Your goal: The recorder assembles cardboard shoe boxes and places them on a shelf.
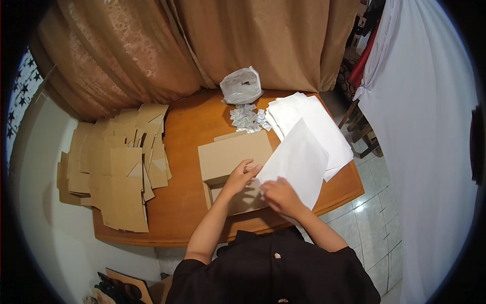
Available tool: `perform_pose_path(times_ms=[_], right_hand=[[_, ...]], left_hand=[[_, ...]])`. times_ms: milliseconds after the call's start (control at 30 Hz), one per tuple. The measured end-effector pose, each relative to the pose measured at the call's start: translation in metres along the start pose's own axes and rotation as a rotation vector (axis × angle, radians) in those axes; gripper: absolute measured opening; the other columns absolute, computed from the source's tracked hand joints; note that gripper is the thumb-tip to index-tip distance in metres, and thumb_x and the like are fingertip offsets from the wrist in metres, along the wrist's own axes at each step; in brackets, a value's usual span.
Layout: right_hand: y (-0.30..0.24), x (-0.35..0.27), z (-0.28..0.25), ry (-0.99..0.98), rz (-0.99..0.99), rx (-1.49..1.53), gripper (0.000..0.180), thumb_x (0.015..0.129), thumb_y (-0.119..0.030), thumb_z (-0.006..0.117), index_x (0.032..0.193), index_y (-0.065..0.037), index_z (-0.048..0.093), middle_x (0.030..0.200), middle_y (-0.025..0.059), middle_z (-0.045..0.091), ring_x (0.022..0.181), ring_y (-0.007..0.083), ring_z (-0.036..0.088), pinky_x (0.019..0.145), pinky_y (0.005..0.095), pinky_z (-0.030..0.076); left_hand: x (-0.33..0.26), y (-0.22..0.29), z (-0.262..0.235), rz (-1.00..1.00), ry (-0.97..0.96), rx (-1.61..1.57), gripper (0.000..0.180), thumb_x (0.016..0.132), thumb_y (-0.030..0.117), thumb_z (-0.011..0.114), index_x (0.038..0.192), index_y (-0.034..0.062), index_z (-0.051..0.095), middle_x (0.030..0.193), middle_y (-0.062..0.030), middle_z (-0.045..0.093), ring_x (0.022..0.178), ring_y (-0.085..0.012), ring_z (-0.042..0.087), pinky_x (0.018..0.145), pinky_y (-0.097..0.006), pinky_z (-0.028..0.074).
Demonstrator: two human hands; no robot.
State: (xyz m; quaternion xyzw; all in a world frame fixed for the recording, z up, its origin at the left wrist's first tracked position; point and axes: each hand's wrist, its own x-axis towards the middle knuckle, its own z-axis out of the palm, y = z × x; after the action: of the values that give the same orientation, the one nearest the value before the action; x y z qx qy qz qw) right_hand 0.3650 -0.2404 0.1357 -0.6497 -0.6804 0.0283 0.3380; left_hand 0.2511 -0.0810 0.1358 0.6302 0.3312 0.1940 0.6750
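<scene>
My right hand (281,196) pinches a large white paper sheet (302,154) by its near left edge. The sheet slants up over the right side of an open cardboard box (233,152). My left hand (242,178) is above the box, its fingers apart and their tips close to the sheet's left edge; whether they touch it I cannot tell. The box's lid is folded back away from me, and my hands and the sheet partly hide its inside.
Flattened cardboard boxes (114,167) are piled on the left of the wooden table (182,131). A stack of white paper sheets (309,111) lies at the right, beside several small silvery packets (245,119). Behind those stands a clear plastic bag (241,86). Brown curtains (253,45) hang along the back.
</scene>
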Motion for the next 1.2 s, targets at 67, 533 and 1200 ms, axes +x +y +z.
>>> perform_pose_path(times_ms=[67,533,1200], right_hand=[[-0.014,-0.004,0.025,-0.189,-0.183,0.076,0.012,0.079,-0.014,0.061,0.087,-0.009,0.054,0.112,0.0052,0.057,0.108,0.0232,0.053,0.092,0.0496,0.037],[-0.029,-0.022,0.045,-0.201,0.185,-0.069,0.035,0.087,-0.035,0.053,0.116,-0.015,0.054,0.126,0.0099,0.048,0.122,0.0279,0.041,0.098,0.0601,0.026],[-0.017,-0.038,0.053,-0.285,0.317,-0.24,0.04,0.088,-0.038,0.05,0.121,-0.015,0.053,0.13,0.0114,0.046,0.125,0.0304,0.038,0.098,0.0666,0.02]], left_hand=[[0.006,-0.021,-0.012,-0.1,-0.109,0.172,0.041,0.08,0.028,0.068,0.111,0.0034,0.057,0.079,-0.003,0.061,0.069,-0.0103,0.054,0.057,-0.025,0.044],[-0.116,-0.08,-0.078,0.032,0.542,0.089,0.024,0.083,0.019,0.065,0.079,-0.0043,0.063,0.066,0.0007,0.058,0.057,-0.005,0.048,0.051,-0.022,0.039],[-0.066,-0.07,-0.04,0.528,-0.515,1.2,0.045,0.095,0.033,0.038,0.136,0.0157,0.039,0.144,-0.0159,0.028,0.134,-0.0328,0.024,0.103,-0.055,0.024]])
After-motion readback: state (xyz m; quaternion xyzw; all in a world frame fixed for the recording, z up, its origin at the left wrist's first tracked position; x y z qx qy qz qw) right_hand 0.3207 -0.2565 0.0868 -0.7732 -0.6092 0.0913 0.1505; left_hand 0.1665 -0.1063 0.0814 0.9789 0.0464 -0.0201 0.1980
